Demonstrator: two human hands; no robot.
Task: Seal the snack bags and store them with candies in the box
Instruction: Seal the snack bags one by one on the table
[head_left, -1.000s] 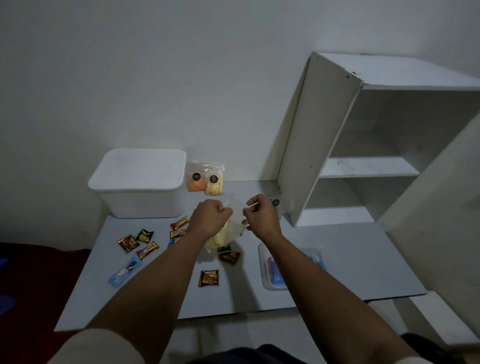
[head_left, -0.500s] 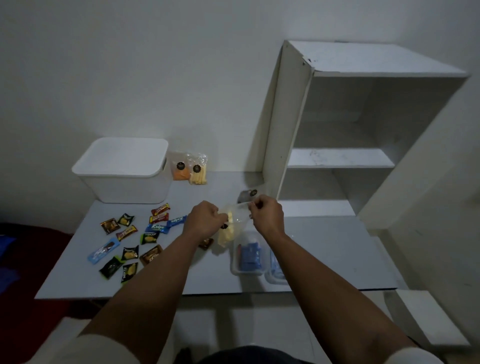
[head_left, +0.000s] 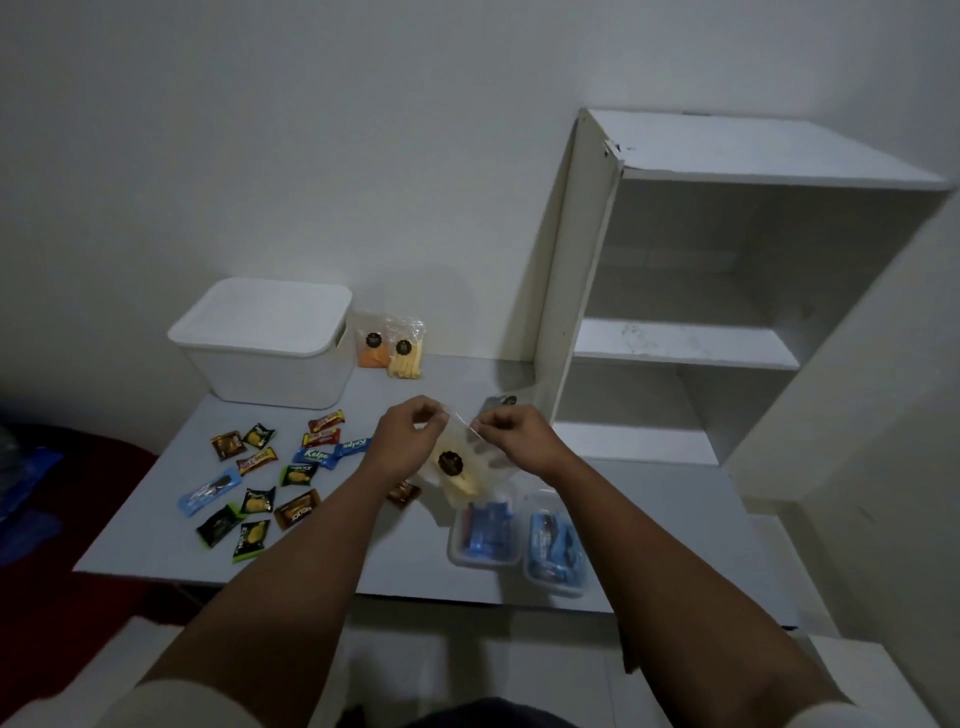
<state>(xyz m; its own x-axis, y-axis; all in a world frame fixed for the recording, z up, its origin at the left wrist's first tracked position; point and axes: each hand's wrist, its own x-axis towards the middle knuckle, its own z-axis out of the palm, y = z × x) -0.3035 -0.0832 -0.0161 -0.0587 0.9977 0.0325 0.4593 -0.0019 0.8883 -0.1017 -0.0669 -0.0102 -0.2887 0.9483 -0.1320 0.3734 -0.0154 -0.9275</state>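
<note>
Clear bag (head_left: 460, 467): held above table (head_left: 363, 561), between both hands
Left hand (head_left: 408, 439): pinches top edge
Right hand (head_left: 511, 441): pinches top edge
Box (head_left: 270, 345): lidded, rear left
Candies (head_left: 270, 478): scattered left
Trays (head_left: 514, 535): under bag
Shelf (head_left: 675, 312): right

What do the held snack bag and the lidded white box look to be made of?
Snack bag: thin clear plastic film, glossy; the pale snacks show through it.
White box: likely rigid moulded plastic, matte, with rounded corners and a fitted lid.
</note>
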